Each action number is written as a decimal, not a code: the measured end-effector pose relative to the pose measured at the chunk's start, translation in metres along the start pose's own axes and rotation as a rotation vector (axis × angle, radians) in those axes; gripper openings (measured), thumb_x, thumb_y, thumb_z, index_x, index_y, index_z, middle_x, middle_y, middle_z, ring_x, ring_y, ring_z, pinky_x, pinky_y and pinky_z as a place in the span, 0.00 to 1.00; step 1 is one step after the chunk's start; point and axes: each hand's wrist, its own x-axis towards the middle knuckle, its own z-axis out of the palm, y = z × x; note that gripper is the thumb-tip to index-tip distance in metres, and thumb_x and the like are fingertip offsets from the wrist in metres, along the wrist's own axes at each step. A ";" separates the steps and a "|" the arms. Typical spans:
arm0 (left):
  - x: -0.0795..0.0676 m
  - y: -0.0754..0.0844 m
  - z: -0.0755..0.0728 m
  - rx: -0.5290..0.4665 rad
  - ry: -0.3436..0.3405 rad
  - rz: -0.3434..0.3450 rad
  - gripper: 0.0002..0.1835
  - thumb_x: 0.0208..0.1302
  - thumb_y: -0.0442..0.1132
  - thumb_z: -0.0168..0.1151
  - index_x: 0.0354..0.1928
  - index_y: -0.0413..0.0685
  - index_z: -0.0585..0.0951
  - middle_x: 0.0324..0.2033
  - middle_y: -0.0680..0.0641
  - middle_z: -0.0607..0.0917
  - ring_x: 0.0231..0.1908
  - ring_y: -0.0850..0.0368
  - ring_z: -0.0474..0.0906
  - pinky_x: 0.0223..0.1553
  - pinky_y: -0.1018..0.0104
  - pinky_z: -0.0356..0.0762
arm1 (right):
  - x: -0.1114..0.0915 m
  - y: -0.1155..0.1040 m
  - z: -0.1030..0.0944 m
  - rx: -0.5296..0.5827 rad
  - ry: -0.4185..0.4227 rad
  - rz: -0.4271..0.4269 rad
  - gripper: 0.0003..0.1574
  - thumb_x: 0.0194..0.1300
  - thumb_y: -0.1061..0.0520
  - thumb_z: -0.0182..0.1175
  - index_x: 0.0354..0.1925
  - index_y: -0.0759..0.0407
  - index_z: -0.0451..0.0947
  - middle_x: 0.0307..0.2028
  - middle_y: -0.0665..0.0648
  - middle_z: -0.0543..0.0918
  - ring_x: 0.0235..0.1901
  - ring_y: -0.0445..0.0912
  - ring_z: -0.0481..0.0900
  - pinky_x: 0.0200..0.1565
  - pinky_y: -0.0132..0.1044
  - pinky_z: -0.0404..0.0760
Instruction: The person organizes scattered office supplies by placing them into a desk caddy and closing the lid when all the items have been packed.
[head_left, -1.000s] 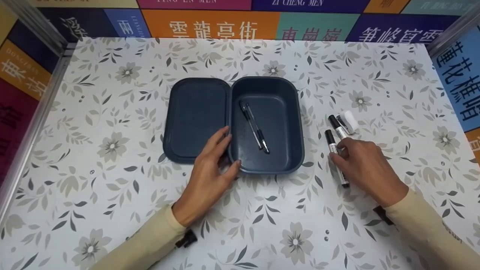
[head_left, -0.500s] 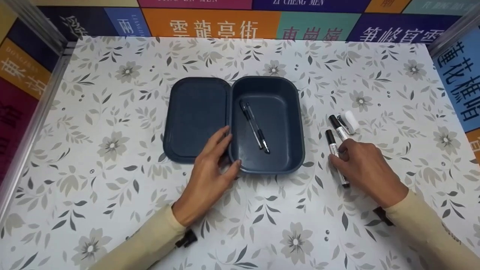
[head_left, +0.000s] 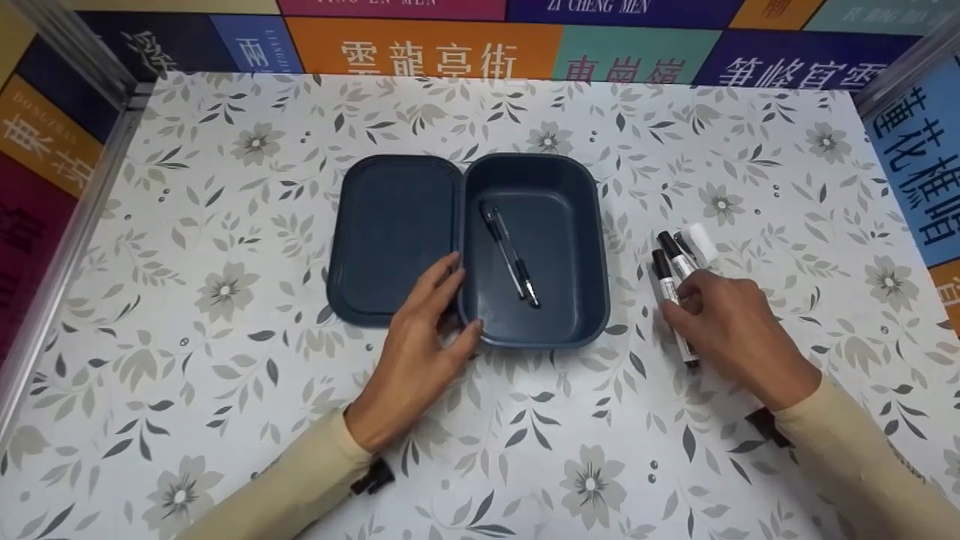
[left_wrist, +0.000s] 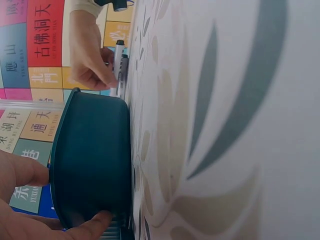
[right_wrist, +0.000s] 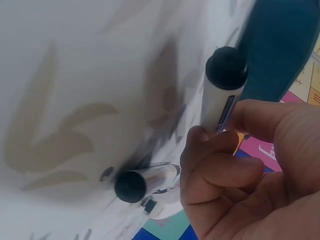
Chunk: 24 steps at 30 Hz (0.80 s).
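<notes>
In the head view my right hand [head_left: 724,322] pinches a black-capped white marker [head_left: 667,288] between thumb and fingers, right of the dark blue box [head_left: 570,255]. From the right wrist, the marker [right_wrist: 220,102] appears raised off the tabletop. A second marker [head_left: 681,262] lies beside it, partly hidden by the hand. My left hand [head_left: 412,337] rests against the box's near left side, fingers at the edge by the lid [head_left: 397,232] and thumb at the corner. Inside the box lie two clear pens, one [head_left: 501,244] alongside the other [head_left: 519,259].
Past the second marker sits a small white rounded item [head_left: 700,243] with a metallic part; its kind is unclear. Floral paper [head_left: 247,405] covers the table. Panels with large lettering [head_left: 427,52] stand behind and at both sides.
The marker in my right hand has shifted slightly away from me and up, its lower end now leaving its former spot. My left hand, the box and the pens keep their places.
</notes>
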 end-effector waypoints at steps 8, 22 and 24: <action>0.000 -0.001 0.000 0.015 0.006 0.004 0.38 0.70 0.28 0.72 0.79 0.28 0.69 0.83 0.44 0.65 0.79 0.52 0.67 0.71 0.67 0.75 | 0.003 -0.007 -0.002 0.024 0.012 -0.016 0.13 0.73 0.56 0.67 0.43 0.68 0.86 0.30 0.56 0.90 0.27 0.47 0.81 0.26 0.34 0.75; 0.000 -0.001 -0.001 0.028 0.002 0.028 0.37 0.71 0.29 0.71 0.79 0.27 0.69 0.83 0.43 0.65 0.79 0.53 0.65 0.70 0.65 0.77 | 0.015 -0.026 -0.016 0.167 -0.059 0.024 0.14 0.72 0.49 0.72 0.40 0.60 0.89 0.32 0.51 0.91 0.30 0.40 0.82 0.32 0.28 0.75; -0.001 -0.001 -0.001 0.022 0.002 0.026 0.37 0.72 0.29 0.71 0.79 0.27 0.69 0.83 0.43 0.65 0.79 0.53 0.65 0.70 0.65 0.77 | 0.017 -0.028 -0.018 0.189 -0.065 0.032 0.15 0.73 0.48 0.73 0.40 0.59 0.89 0.32 0.51 0.90 0.30 0.39 0.82 0.32 0.28 0.76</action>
